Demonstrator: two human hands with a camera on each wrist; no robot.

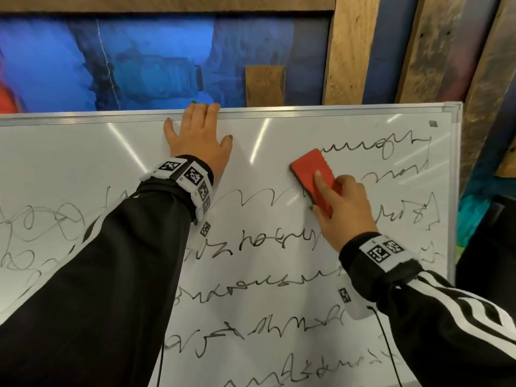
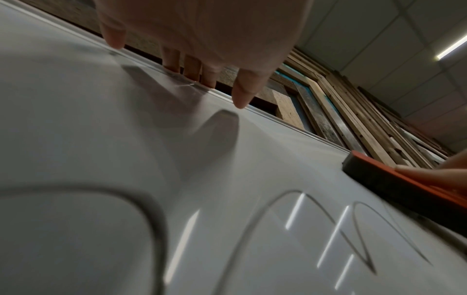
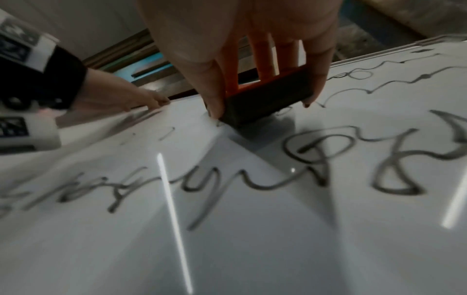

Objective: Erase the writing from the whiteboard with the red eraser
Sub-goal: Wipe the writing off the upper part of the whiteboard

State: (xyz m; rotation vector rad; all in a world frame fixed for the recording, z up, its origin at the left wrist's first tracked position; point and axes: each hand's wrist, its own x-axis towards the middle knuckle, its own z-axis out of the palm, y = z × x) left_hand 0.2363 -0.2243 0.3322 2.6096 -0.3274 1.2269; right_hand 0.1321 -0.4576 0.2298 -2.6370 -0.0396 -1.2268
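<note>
The right hand (image 1: 344, 208) grips the red eraser (image 1: 310, 171) right of centre in the head view: thumb on its lower-left edge, forefinger laid straight along its red back, the other fingers curled over its right edge. In the right wrist view the thumb and little finger clamp the eraser's dark felt sides, and the felt lies flat on the whiteboard (image 1: 83, 152). The eraser's upper end sits just left of the top line of writing (image 1: 385, 145).

The left hand (image 1: 199, 138) lies at upper centre, fingers straight and slightly spread; three fingertips hook over the board's top rim, while thumb and little finger rest on the white surface. It holds nothing.

One eraser, one board, two hands, and two wristbands (image 1: 190, 180) with black-and-white square markers over black sleeves with white stripes. About seven rows of black scribble cross the board; the band along its top left is bare. Ceiling lights reflect as bright streaks on the glossy surface.

Behind the board, across the upper frame, stand rough wooden planks (image 1: 349, 51) and a blue painted panel (image 1: 139, 65).
</note>
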